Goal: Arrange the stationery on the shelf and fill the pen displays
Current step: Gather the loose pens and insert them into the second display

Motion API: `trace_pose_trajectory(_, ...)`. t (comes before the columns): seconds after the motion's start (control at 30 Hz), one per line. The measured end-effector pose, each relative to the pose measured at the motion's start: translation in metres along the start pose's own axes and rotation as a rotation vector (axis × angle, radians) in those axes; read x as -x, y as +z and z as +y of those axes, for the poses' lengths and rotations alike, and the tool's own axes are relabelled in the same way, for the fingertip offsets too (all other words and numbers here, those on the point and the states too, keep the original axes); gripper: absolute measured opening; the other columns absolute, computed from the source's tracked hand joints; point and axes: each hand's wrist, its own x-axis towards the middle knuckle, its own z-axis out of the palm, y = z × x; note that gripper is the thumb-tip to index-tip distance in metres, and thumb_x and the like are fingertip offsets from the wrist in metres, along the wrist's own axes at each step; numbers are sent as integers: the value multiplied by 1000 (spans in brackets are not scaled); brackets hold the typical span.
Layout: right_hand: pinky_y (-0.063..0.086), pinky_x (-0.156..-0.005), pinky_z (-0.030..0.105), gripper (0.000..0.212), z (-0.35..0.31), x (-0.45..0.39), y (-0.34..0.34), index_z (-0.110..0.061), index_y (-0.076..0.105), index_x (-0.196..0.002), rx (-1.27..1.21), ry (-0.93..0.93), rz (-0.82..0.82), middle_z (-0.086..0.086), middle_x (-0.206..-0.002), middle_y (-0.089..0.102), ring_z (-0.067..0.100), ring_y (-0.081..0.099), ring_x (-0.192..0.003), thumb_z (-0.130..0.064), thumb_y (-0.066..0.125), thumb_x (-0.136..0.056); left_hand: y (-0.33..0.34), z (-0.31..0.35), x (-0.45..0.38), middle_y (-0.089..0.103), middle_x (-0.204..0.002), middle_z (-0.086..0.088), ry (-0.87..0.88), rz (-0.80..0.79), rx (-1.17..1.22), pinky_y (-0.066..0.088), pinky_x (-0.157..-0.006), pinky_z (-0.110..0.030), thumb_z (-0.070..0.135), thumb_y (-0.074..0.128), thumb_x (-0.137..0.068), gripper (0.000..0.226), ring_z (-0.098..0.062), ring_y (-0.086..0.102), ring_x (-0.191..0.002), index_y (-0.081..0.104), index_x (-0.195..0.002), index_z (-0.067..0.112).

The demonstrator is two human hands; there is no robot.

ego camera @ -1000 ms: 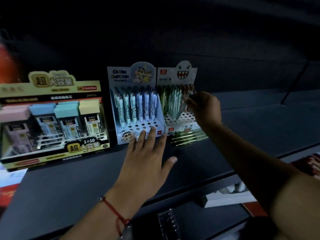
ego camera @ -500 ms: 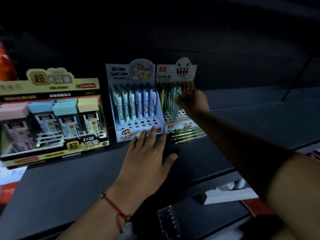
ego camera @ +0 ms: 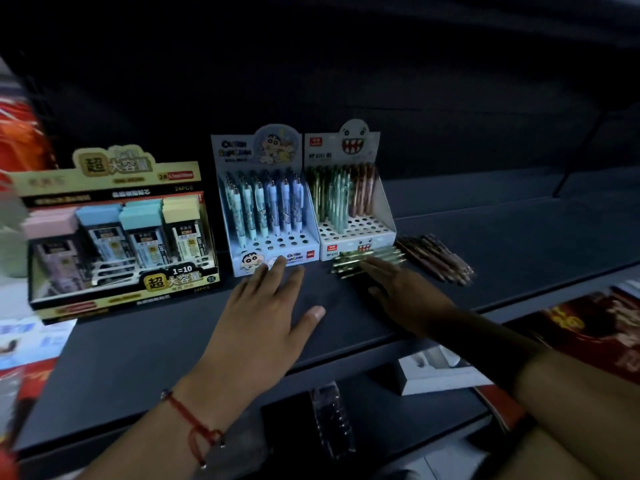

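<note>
Two pen displays stand side by side on the dark shelf. The blue cartoon display holds blue and teal pens. The white monster-face display holds green, teal and brown pens, with several front holes bare. Loose green pens lie in front of it, and brown pens lie to their right. My left hand rests flat on the shelf, fingertips touching the blue display's base. My right hand lies low over the shelf, its straight fingers reaching onto the green pens.
A large black and gold box of pastel lead refill cases stands at the left. A lower shelf holds a white box and red packages. Red items blur at the far left.
My right hand has come down from the pens in the monster-face display to the loose green pens on the shelf. My left hand has stayed put.
</note>
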Motion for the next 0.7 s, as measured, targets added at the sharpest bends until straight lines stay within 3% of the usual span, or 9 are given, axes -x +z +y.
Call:
trace_pose_trajectory(0.13, 29, -116, 39, 59, 1, -16, -13, -18, 39, -150, 94, 2, -6, 7, -153, 40, 32, 35, -140, -26, 57, -95, 4, 0, 5, -12, -163, 7, -1, -19, -6, -2, -119, -33, 66, 16, -95, 73, -14, -10, -149, -5, -156, 31)
trace_pose_trajectory(0.23, 38, -108, 43, 59, 1, -32, -24, -15, 46, -141, 106, 43, -106, 9, -140, 50, 33, 44, -131, -32, 67, -87, 6, 0, 4, -12, -163, 7, -3, -17, 9, -1, -119, -33, 66, 17, -95, 73, -14, -9, -150, -3, -156, 31)
trace_pose_trajectory(0.33, 43, -98, 36, 57, 1, -41, -33, -13, 49, -133, 61, 77, -163, 11, -130, 59, 32, 54, -121, -28, 74, -84, 5, 4, 0, -10, -163, 6, 6, 3, 22, 1, -120, -34, 66, 17, -95, 73, -16, -6, -150, -1, -156, 31)
trace_pose_trajectory(0.47, 40, -96, 30, 62, -1, -43, -40, -17, 44, -142, 74, 59, -220, 10, -138, 54, 28, 53, -124, -32, 72, -88, 1, 12, -7, -10, -163, 7, 12, 23, 31, 0, -119, -33, 66, 18, -95, 72, -15, -7, -150, -3, -156, 32)
trace_pose_trajectory(0.7, 37, -97, 31, 55, -1, -37, -43, -23, 54, -129, 106, 7, -159, 4, -135, 50, 24, 47, -123, -40, 76, -82, -1, 24, -15, -11, -163, 7, 16, 20, 49, 1, -119, -35, 66, 18, -95, 71, -15, -8, -149, -6, -155, 35)
